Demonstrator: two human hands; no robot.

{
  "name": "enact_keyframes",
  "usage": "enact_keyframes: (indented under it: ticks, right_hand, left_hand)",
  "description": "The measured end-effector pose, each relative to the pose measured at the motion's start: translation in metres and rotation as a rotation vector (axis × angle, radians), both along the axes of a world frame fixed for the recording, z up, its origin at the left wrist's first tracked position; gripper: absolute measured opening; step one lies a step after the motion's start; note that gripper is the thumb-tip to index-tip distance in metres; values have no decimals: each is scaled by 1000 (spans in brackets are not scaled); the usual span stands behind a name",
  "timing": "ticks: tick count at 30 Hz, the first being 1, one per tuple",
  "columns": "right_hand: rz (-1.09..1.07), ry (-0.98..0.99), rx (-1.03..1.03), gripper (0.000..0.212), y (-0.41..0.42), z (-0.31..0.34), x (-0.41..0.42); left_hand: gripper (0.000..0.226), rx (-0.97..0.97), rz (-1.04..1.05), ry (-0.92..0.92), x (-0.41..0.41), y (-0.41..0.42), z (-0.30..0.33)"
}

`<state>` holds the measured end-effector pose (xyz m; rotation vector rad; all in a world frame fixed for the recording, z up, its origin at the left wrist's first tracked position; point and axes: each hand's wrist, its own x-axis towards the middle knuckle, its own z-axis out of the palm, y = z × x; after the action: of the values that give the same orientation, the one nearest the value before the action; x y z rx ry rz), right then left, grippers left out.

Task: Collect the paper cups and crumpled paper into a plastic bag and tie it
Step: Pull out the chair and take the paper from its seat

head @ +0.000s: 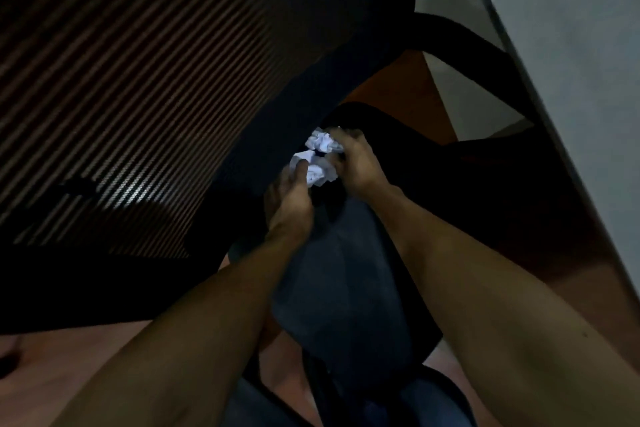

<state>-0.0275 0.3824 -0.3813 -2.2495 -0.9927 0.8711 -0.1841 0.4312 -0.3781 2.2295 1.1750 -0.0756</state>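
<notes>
The scene is dim. My left hand holds a white ball of crumpled paper between thumb and fingers. Just above it, my right hand grips a second white crumpled paper. Both hands meet over a dark plastic bag that hangs down between my forearms; its mouth is lost in shadow, so I cannot tell whether either hand also holds its rim. No paper cups are visible.
A mesh-backed office chair fills the left side, with its dark armrest curving behind my hands. A pale desk edge or wall runs down the right. Reddish-brown floor shows beyond and below.
</notes>
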Motion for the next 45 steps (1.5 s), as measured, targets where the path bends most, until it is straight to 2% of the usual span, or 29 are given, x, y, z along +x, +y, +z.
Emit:
enact_keyframes:
  ticks: [3,6,9,12,16,24,28,31,36,38,42,43,45]
  right_hand:
    - [-127,-14,96,41,-13,15,-7]
    - [-197,-34,114,40,-35,52,-13]
    - [-257,-1,111,37,-54,108,-18]
    - [-366,33,124,37,-73,178,-27]
    - [-628,3,228,36,-104,269,-42]
    - [-1162,-263,494,27,-196,382,-30]
    - [-1289,-408,346,42,-260,407,-1]
    - [-1297,-475,259,37,-307,415,20]
    - [-1230,-507,-50,39,-369,420,62]
    - [-1131,-575,-117,39,-384,419,78]
    - [-873,-728,-245,35,-399,405,105]
    - [-822,-751,-276,36,-400,399,109]
    - [-720,-788,-330,33,-400,386,114]
  left_hand:
    - [54,87,-44,43,-11,-5,10]
    - [49,11,-87,34,-23,-13,44]
    - [42,-35,-82,27,-25,-17,104]
    - [44,-45,-87,-60,-26,-15,172]
    - [50,-62,-250,-263,-11,-10,256]
    - [43,-25,-533,-436,72,-58,386]
    - [49,-74,-661,-435,114,-107,417]
    - [50,-88,-770,-421,143,-149,429]
    - [53,73,-959,-417,192,-207,420]
    - [54,216,-1014,-399,211,-220,405]
    - [43,560,-1089,-348,235,-238,380]
    - [44,601,-1094,-332,239,-240,374]
    - [55,565,-1077,-300,245,-242,365]
